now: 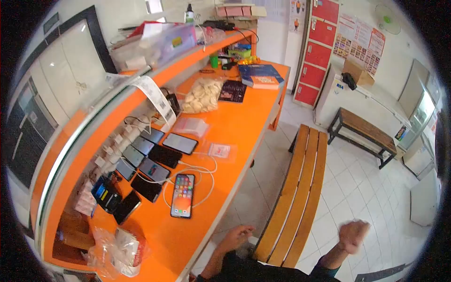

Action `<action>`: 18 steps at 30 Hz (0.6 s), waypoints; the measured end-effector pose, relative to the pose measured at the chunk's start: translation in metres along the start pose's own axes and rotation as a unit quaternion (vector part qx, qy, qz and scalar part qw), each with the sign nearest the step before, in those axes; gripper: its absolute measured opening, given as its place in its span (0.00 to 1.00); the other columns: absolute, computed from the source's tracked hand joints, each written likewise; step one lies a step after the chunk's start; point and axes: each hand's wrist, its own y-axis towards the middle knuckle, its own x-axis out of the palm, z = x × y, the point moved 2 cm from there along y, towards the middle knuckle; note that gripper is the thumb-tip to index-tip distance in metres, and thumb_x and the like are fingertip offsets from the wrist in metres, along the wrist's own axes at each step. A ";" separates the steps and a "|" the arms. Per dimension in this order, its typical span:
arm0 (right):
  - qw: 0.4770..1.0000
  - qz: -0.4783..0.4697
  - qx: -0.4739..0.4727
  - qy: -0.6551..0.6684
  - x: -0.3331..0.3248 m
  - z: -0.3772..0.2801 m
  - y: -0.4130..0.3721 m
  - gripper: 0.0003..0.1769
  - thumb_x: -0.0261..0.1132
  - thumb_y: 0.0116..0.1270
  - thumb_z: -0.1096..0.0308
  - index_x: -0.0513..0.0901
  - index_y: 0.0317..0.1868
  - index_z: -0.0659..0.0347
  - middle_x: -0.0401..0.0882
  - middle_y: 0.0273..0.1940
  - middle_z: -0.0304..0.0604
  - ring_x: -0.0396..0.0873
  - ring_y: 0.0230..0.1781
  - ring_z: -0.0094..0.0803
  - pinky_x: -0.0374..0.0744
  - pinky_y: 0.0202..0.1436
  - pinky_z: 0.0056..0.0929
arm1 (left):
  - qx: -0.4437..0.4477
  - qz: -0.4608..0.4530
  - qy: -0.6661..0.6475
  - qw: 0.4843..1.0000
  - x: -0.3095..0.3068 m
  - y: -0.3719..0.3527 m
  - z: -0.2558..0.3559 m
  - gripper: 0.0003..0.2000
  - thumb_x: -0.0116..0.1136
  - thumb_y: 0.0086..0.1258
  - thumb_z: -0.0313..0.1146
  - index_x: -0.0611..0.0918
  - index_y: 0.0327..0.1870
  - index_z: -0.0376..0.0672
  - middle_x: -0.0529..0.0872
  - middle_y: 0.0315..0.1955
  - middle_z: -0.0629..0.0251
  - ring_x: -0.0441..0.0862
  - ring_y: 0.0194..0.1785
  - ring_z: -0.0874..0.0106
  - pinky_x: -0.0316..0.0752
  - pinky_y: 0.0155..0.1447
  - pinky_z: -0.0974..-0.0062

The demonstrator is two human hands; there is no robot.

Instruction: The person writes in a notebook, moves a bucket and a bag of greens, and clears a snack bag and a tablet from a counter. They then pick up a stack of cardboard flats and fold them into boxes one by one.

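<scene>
Orange counter [174,239] with a glossy top, seen from above through a round fisheye lens, runs from lower left to upper middle. Near its front edge lies a black smartphone with a lit screen of coloured app icons [182,196], face up. A thin white charging cable [213,176] loops beside it. Behind it, several dark-screened and pale-screened phones [164,156] lie close together, near white plug adapters along the counter's back.

At the bottom, two bare hands extend from dark sleeves. The left hand [236,238] is beside the counter's front edge, apart from the lit phone, open with its fingers loosely bent. The right hand [353,236] appears against the white tiled floor [347,197]; its fingers look curled, but blur hides whether it is closed or holds something. Between the hands stretches a long seat of yellow-brown wooden slats [291,197].

Farther along the counter are a clear bag of beige round pieces [204,96] and a blue-and-orange box or book [260,76]. A crumpled clear plastic bag [105,254] sits at its near end. Red lockers [315,56] stand in the background.
</scene>
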 end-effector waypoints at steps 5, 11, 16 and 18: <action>0.753 -0.479 -0.386 0.234 0.050 -0.062 0.057 0.15 0.46 0.64 0.73 0.72 0.50 0.60 0.68 0.48 0.54 0.75 0.37 0.35 0.76 0.27 0.26 | 0.224 0.075 0.022 0.972 -0.102 -0.104 0.152 0.13 0.57 0.56 0.36 0.77 0.40 0.41 0.77 0.37 0.60 0.75 0.40 0.69 0.72 0.40 0.72; 0.762 -0.551 -0.299 0.164 0.105 -0.075 0.086 0.17 0.50 0.64 0.61 0.77 0.34 0.68 0.77 0.26 0.47 0.78 0.25 0.36 0.79 0.25 0.26 | 0.514 -0.169 0.178 0.822 -0.152 -0.213 0.284 0.10 0.49 0.60 0.35 0.77 0.36 0.39 0.77 0.31 0.62 0.75 0.32 0.72 0.70 0.34 0.76; 0.806 -0.504 -0.222 0.217 0.128 -0.085 0.119 0.13 0.47 0.62 0.69 0.75 0.30 0.70 0.76 0.25 0.50 0.78 0.24 0.33 0.78 0.21 0.26 | 0.668 -0.312 0.124 0.665 -0.133 -0.245 0.324 0.11 0.40 0.64 0.32 0.77 0.32 0.37 0.78 0.26 0.64 0.75 0.26 0.76 0.68 0.29 0.80; 0.811 -0.465 -0.182 0.306 0.107 -0.106 0.113 0.13 0.45 0.62 0.70 0.75 0.32 0.70 0.76 0.28 0.52 0.78 0.24 0.35 0.78 0.24 0.29 | 0.748 -0.271 0.073 0.601 -0.135 -0.262 0.326 0.11 0.37 0.63 0.30 0.75 0.32 0.37 0.76 0.30 0.62 0.76 0.29 0.73 0.68 0.31 0.80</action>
